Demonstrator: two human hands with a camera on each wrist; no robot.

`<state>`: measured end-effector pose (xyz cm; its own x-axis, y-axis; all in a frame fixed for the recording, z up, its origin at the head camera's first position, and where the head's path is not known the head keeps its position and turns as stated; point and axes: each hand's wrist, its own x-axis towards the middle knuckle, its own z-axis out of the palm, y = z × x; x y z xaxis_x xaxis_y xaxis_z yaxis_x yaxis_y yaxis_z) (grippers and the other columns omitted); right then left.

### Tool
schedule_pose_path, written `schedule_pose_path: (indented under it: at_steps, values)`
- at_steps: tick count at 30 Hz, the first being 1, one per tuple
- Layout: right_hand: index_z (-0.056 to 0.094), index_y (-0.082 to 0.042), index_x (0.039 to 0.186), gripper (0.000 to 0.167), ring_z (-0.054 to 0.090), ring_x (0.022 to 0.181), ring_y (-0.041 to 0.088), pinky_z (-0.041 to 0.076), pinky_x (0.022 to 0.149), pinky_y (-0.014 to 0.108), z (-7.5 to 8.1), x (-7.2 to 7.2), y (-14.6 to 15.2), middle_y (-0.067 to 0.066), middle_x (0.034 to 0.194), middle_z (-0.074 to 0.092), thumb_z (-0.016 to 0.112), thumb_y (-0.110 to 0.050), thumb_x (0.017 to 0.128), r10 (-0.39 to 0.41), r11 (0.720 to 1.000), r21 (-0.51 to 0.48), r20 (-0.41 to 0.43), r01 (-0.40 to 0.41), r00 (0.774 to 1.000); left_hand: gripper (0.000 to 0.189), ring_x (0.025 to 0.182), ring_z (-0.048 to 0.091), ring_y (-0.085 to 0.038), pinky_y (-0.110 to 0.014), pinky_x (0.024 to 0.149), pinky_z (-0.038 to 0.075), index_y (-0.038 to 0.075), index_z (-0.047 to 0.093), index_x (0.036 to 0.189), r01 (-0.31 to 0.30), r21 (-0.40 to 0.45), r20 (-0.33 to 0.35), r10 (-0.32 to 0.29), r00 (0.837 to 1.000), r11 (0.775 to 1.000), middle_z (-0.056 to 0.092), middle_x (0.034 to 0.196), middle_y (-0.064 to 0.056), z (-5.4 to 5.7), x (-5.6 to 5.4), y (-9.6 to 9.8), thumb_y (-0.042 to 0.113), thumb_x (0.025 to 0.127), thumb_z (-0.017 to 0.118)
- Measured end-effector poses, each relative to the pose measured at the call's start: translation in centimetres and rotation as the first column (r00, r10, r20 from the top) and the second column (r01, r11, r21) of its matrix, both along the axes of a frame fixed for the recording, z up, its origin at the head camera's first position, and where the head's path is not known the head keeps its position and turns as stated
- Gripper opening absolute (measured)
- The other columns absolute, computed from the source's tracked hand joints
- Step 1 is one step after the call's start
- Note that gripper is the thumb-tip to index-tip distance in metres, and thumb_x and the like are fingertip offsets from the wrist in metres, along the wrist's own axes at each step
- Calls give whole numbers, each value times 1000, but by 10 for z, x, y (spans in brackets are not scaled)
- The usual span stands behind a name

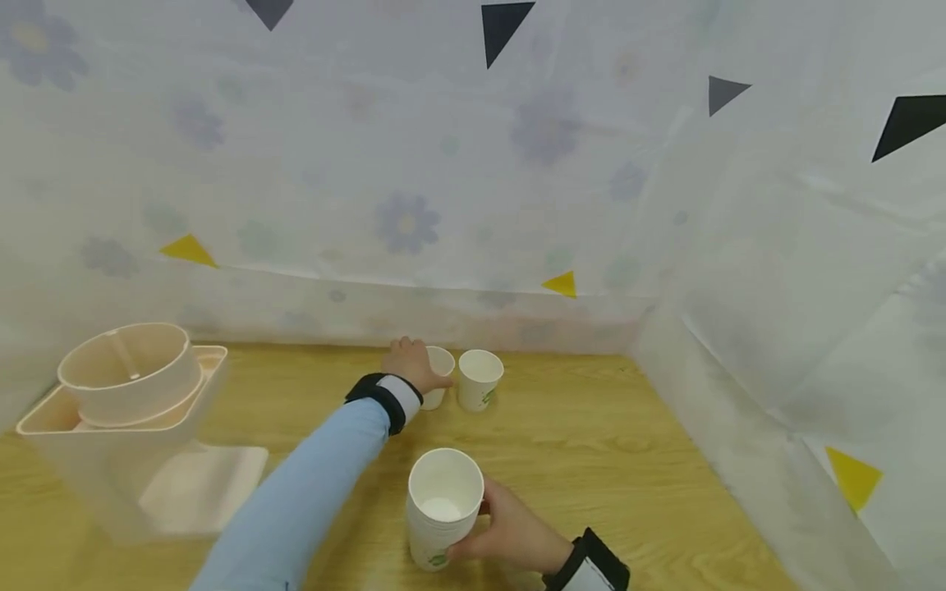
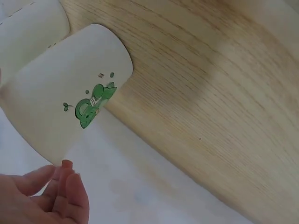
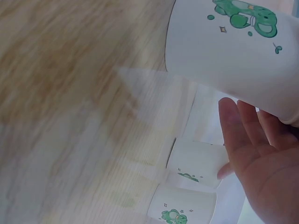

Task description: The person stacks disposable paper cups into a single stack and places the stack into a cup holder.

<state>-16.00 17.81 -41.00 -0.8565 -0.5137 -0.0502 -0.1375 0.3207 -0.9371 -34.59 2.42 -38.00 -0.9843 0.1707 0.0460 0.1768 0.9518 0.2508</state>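
In the head view, my left hand [image 1: 415, 365] reaches across the table and grips the left one of two white paper cups [image 1: 438, 397]. The left wrist view shows fingertips at the rim of that paper cup [image 2: 60, 93], which has a green cartoon print. Beside it stands the other paper cup [image 1: 479, 386], apart from my hand. Closer to me, my right hand [image 1: 517, 529] holds an upright stack of paper cups [image 1: 438, 538], thumb in front and fingers on the right side. In the right wrist view, the fingers [image 3: 254, 128] lie along the stack's side.
At the left stands a pale beige stand [image 1: 111, 468] with a round bin [image 1: 136, 406] on top. Wood-grain tabletop [image 1: 591, 468] lies under everything. White flower-patterned sheeting [image 1: 310, 205] closes off the back and right.
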Motion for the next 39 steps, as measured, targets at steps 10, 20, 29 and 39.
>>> schedule_pose_path:
  at_steps: [10, 20, 29, 39]
  values:
    - [42, -13, 134, 72, 52, 113, 14, 44, 88, 25, 1, -4, 1, 8, 129, 53, 79, -17, 72, 7, 1000, 21, -24, -6, 1000, 73, 112, 48, -37, -44, 92, 47, -6, 47, 124, 26, 127, 7, -27, 1000, 992, 53, 118, -23, 7, -2, -22, 42, 74, 72]
    - [45, -11, 132, 69, 53, 111, 12, 45, 86, 24, -6, -20, 6, 10, 127, 55, 78, -16, 72, 10, 1000, 18, -54, -9, 998, 80, 116, 49, -38, -49, 96, 42, -4, 36, 138, 273, 410, -57, -274, 960, 870, 52, 127, -24, 26, 12, -61, 24, 73, 74]
    - [42, -8, 133, 71, 53, 110, 10, 46, 86, 26, -14, -30, 10, 11, 127, 54, 78, -15, 72, -4, 1000, 17, -49, 5, 999, 80, 113, 51, -34, -47, 93, 45, 1, 32, 142, 466, 488, -85, -491, 867, 738, 51, 129, -19, 52, 24, -73, 17, 75, 73]
    - [42, -8, 133, 72, 52, 109, 9, 45, 85, 25, -15, -42, 12, 11, 128, 53, 79, -13, 72, -16, 1000, 20, -57, 17, 998, 80, 111, 50, -30, -45, 92, 46, 2, 32, 142, 520, 484, -92, -550, 830, 704, 51, 129, -17, 69, 26, -75, 14, 74, 72]
